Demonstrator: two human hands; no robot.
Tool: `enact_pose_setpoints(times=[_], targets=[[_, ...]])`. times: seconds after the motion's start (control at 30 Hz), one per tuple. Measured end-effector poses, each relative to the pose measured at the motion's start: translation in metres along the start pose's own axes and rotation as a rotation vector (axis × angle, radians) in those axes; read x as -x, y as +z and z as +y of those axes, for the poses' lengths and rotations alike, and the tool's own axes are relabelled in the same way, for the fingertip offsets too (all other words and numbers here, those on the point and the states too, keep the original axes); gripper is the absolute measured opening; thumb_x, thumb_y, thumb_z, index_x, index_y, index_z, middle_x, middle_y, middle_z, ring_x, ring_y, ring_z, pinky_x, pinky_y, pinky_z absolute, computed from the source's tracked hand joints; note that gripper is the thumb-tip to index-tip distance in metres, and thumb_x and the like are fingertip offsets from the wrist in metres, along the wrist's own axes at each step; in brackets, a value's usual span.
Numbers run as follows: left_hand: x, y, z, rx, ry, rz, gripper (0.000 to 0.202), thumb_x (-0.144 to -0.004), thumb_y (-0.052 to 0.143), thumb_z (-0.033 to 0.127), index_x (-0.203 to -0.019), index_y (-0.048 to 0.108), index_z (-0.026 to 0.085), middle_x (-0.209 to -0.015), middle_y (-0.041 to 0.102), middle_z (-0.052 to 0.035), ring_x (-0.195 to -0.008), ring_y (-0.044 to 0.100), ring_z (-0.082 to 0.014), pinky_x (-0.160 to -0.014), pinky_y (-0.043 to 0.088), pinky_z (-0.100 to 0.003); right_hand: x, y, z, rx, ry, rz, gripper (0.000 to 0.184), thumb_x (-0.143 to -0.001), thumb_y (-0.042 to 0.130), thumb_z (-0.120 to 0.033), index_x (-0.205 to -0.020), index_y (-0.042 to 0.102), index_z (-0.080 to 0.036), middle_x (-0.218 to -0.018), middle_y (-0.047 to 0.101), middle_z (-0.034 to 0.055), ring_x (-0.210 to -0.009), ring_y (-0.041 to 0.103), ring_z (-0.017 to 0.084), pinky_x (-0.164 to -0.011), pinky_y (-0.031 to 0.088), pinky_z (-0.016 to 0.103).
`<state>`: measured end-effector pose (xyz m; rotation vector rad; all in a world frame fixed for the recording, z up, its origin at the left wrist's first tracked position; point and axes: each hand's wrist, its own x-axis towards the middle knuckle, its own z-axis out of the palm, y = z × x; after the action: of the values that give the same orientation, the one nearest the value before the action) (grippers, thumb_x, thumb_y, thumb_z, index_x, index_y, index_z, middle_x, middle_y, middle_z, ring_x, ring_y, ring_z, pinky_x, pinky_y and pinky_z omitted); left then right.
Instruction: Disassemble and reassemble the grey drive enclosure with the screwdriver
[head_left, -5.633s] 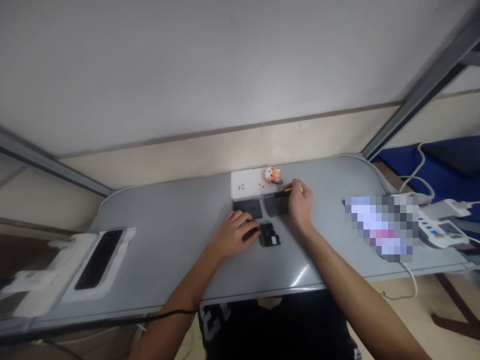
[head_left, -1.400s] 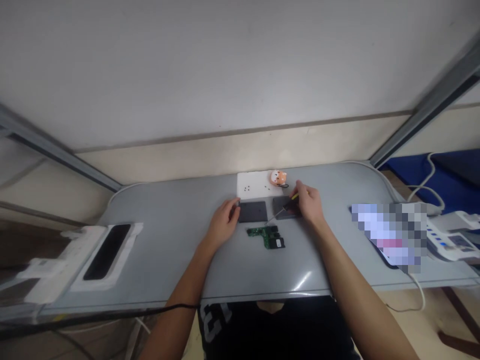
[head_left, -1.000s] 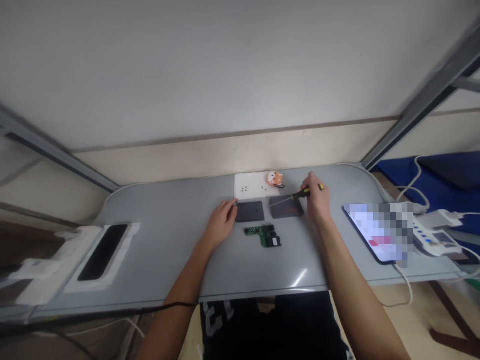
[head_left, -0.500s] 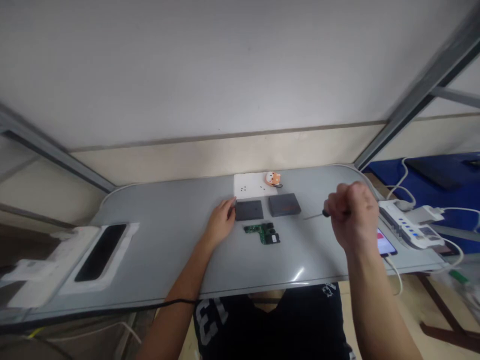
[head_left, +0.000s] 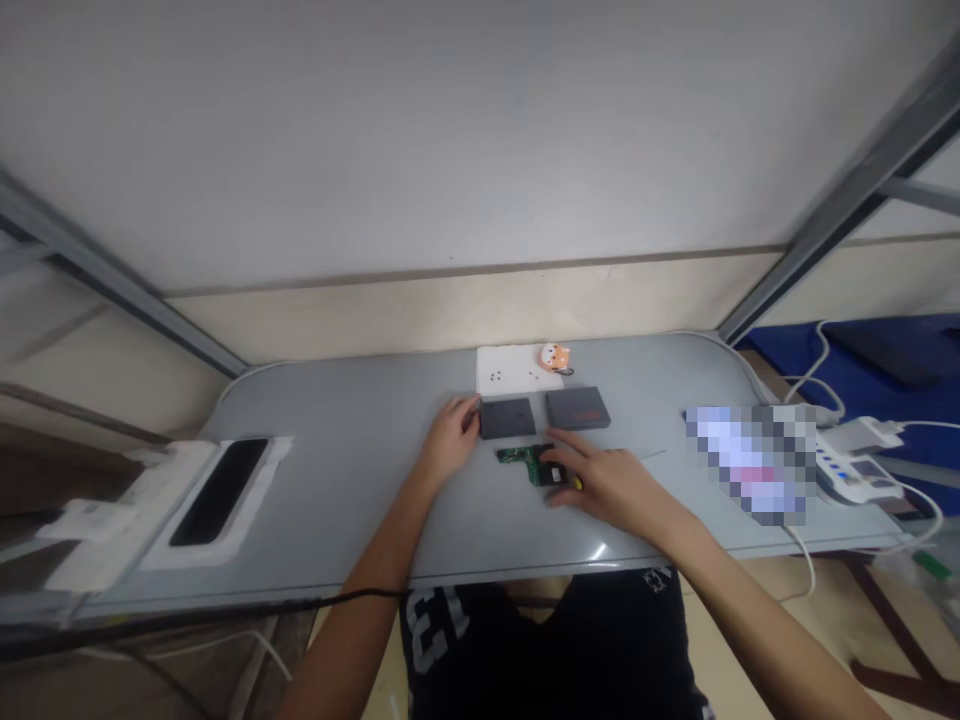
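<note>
A green circuit board (head_left: pixel 517 457) lies on the grey table (head_left: pixel 352 470), in front of two dark grey plates (head_left: pixel 508 417) (head_left: pixel 577 408). My right hand (head_left: pixel 604 480) lies low over the board's right end, its front fingers stretched onto it. A screwdriver is tucked under its palm: the yellow cap (head_left: pixel 576 484) shows on the left and the thin shaft (head_left: pixel 649 457) sticks out to the right. My left hand (head_left: pixel 452 435) rests on the table with loosely spread fingers, the fingertips touching the left plate's left edge.
A white pad (head_left: pixel 510 370) with small screws and an orange toy (head_left: pixel 556 355) sits behind the plates. A phone (head_left: pixel 746 462) and a white power strip (head_left: pixel 855 467) with cables lie at the right. A white tray with a dark slot (head_left: pixel 217 490) is at the left.
My right hand came down from a raised fist at the right, swung left and settled over the circuit board, turning the screwdriver's shaft to the right. The left hand stayed by the plate.
</note>
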<state>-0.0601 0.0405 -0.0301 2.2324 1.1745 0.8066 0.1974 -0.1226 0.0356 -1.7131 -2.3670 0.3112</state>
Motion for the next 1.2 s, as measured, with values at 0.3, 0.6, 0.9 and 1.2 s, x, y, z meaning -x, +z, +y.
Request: enact_pose_setpoints(times=[0.3,0.6,0.9,1.2], targets=[[0.0,0.001,0.001,0.026,0.016,0.025,0.035,-0.097,0.056,0.011,-0.129,0.068,0.018,-0.106,0.067,-0.0074,-0.089,0.065,-0.0166,-0.087,0.056,-0.033,-0.008,-0.003,0.005,-0.08,-0.063,-0.001,0.028,-0.097,0.067,-0.045,-0.12,0.072,-0.031,-0.146,0.064,0.0043,-0.084,0.076,0.022,-0.073,0.059,0.037],[0.0,0.003,-0.002,0.083,0.003,0.061,0.033,-0.096,0.058,0.011,-0.125,0.071,0.021,-0.099,0.066,-0.0043,-0.084,0.064,-0.0151,-0.08,0.056,-0.029,-0.084,-0.031,0.018,0.005,-0.008,0.065,0.026,-0.094,0.071,-0.038,-0.118,0.074,-0.031,-0.138,0.069,0.0029,-0.096,0.075,0.025,-0.076,0.054,0.034],[0.002,-0.001,0.0,0.107,-0.014,0.013,0.033,-0.097,0.056,0.012,-0.125,0.07,0.019,-0.107,0.067,-0.0065,-0.089,0.064,-0.0158,-0.086,0.056,-0.032,-0.092,-0.011,0.028,-0.079,-0.049,0.038,0.028,-0.091,0.074,-0.039,-0.118,0.076,-0.032,-0.142,0.068,0.0006,-0.097,0.075,0.025,-0.082,0.056,0.036],[0.002,-0.008,0.007,0.091,-0.007,-0.042,0.03,-0.099,0.055,0.02,-0.124,0.071,0.021,-0.104,0.066,-0.0061,-0.086,0.063,-0.0162,-0.078,0.055,-0.03,-0.089,-0.012,0.029,-0.166,-0.052,0.082,0.028,-0.091,0.074,-0.038,-0.118,0.077,-0.033,-0.139,0.07,0.0,-0.101,0.075,0.025,-0.084,0.058,0.038]])
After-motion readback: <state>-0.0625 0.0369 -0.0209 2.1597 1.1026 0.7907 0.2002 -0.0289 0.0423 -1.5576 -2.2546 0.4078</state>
